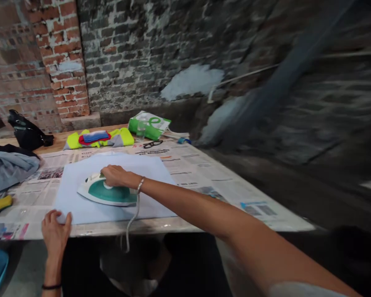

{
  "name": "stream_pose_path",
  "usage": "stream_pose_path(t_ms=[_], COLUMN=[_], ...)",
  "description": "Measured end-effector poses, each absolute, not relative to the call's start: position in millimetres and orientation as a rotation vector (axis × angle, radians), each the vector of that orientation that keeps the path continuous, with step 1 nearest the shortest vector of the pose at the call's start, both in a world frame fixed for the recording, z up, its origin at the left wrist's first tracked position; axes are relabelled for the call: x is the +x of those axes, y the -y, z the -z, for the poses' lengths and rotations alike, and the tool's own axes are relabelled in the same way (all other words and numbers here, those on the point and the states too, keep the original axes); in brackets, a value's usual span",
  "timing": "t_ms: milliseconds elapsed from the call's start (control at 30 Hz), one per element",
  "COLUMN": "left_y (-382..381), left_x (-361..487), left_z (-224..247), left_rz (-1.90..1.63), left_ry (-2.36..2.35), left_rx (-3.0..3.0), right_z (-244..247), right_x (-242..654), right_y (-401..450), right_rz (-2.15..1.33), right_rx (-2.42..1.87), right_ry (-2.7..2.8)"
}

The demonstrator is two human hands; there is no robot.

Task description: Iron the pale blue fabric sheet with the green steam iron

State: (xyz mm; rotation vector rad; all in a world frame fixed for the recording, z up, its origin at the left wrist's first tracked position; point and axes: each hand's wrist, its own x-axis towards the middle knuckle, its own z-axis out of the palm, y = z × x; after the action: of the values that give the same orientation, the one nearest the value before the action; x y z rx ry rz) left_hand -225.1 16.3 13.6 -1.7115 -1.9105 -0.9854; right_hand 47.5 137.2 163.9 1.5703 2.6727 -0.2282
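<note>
Iron [111,194] sits flat on the white cloth [154,177], nose to the left. Its cord [132,225] hangs past the right wrist and over the near table edge, closest thing in the way. Newspaper [179,177] lies under the cloth, all around the iron. Left of iron: yellow-handled tool [1,204], grey garment [10,167]; black bag [26,130] far left. Beyond iron: hi-vis garment [123,137] with folded red-and-blue cloth [94,137] on top, then glass [140,131], green-white bag [153,132], eyeglasses [153,144]. Right hand [115,175]: fingers wrapped round iron handle, arm stretched in from the right. Left hand [54,231]: near-left of iron at cloth corner, fingers slightly bent, thumb parted, grip released.
</note>
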Motion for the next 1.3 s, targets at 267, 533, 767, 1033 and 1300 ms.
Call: stream_pose_path(t_ms=[267,533,767,1033,1300], left_y=[-18.9,-17.5,-66.2,-174.4,-214.4], left_x=[-227.7,-230.5,-190.0,-149.9,-161.8], left_z=[-19.6,-27.1,-51.2,-67.9,-55.1], left_rz=[0.929,0.903,0.888,0.552,0.417], left_ry=[1.939,2.08,1.884,2.022,2.136], left_rx=[-1.749,-1.741,-1.964,-2.153,-2.154], right_z=[-160.6,-146.0,-177.4,-206.5,-171.0], right_x=[194.4,302.2,283.3,169.9,93.7], right_y=[-67.1,-46.4,-55.0,-121.3,-192.9], right_rz=[0.217,0.212,0.008,-0.026,0.005], right_rx=[1.749,2.187,2.166,2.01,1.801], right_ry=[-2.44,-2.082,-2.109,-2.47,-2.679])
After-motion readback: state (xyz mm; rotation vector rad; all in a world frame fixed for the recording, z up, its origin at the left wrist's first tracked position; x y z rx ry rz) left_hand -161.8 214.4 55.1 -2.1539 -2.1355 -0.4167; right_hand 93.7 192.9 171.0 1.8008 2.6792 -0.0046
